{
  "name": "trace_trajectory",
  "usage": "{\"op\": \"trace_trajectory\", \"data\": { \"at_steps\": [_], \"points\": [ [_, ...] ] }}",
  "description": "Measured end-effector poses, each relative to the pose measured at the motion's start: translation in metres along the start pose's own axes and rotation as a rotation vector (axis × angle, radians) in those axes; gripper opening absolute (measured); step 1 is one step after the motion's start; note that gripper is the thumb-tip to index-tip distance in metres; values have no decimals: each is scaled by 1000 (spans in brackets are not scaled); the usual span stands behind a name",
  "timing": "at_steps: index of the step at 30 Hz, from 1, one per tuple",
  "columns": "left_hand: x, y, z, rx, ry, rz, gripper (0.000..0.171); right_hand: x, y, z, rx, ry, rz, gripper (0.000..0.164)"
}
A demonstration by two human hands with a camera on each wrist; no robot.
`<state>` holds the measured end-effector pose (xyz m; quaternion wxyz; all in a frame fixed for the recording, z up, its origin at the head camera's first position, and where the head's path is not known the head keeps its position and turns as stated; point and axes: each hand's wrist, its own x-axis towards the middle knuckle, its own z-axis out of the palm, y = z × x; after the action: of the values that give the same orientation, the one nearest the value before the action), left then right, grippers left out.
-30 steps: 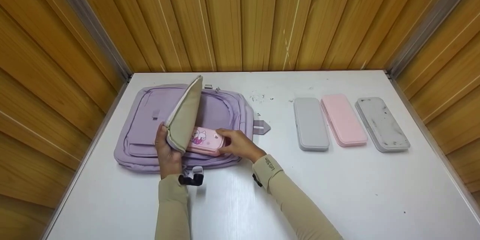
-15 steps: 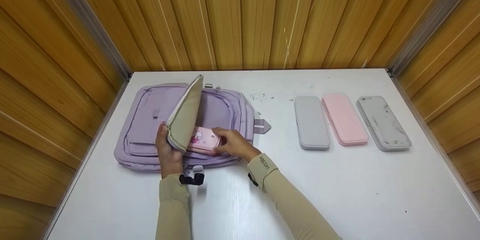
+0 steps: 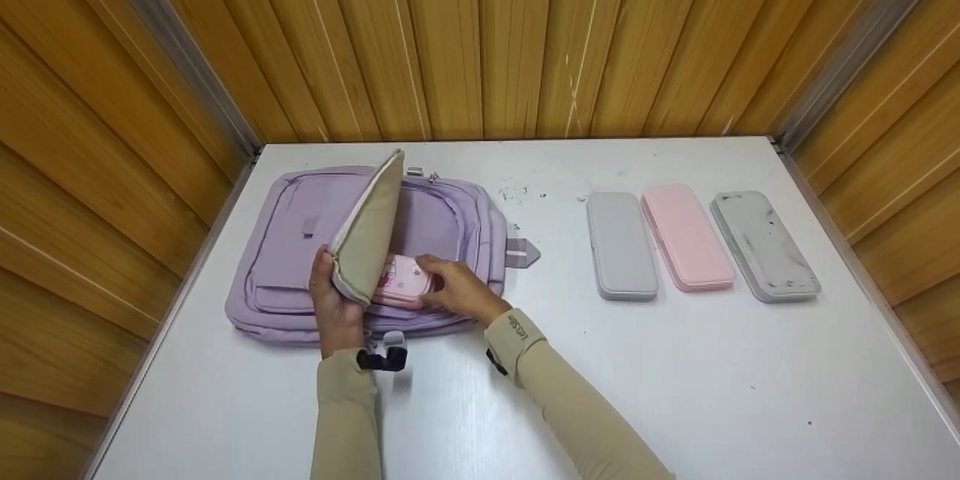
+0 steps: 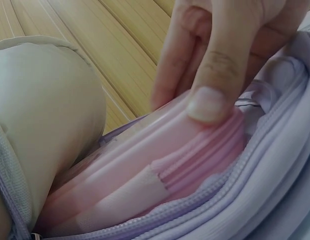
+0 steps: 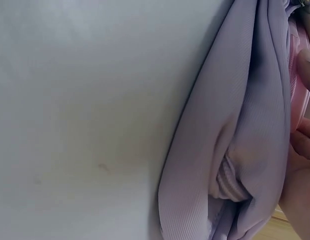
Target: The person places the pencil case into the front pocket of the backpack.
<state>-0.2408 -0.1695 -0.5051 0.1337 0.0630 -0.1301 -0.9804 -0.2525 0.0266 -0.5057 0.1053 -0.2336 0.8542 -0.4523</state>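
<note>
A lilac backpack lies flat on the white table with its front flap folded up, showing a beige lining. My left hand grips the lower edge of that flap, thumb on the outer side. A pink pencil case with a cartoon print sits partly in the unzipped compartment, its left part hidden behind the flap. My right hand pinches its right end. In the left wrist view, the right thumb presses the case beside the zip teeth. The right wrist view catches only the edge of the case.
To the right on the table lie three slim cases side by side: a grey one, a pink one and a smudged grey one. A strap tab sticks out from the backpack's right side. Wood-patterned walls enclose the table.
My right hand has pushed the pink pencil case leftward, deeper under the raised flap, so less of its print shows. My left hand keeps the flap up in about the same place.
</note>
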Motion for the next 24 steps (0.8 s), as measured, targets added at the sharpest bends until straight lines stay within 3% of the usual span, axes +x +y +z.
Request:
{"op": "trace_trajectory", "data": {
  "at_steps": [6, 10, 24],
  "points": [
    [0, -2, -2, 60, 9, 38, 29, 2, -2, 6, -17, 19, -16, 70],
    [0, -2, -3, 15, -20, 20, 28, 1, -4, 8, -37, 36, -29, 67],
    [-4, -1, -10, 3, -48, 44, 24, -8, -4, 9, -124, 25, -46, 72]
  ]
}}
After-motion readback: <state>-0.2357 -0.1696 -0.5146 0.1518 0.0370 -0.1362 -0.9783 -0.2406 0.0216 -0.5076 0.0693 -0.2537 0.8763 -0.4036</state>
